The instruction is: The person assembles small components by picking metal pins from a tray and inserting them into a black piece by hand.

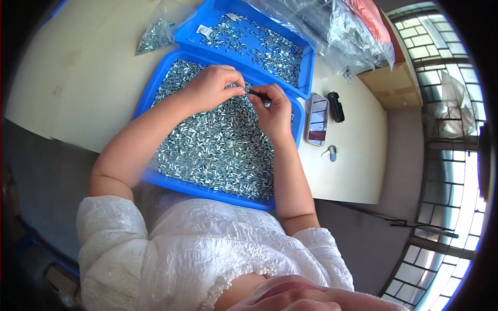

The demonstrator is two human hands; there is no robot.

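Over silvery pieces (pixel 218 145) slants a black tool (pixel 259 95).

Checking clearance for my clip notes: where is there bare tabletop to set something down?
Widest: the tabletop left of the front blue tray and the bag of metal pieces. Smaller: the patch between the keys and the tabletop's right edge. Crowded: behind, around the back blue tray, plastic bags and cardboard box.
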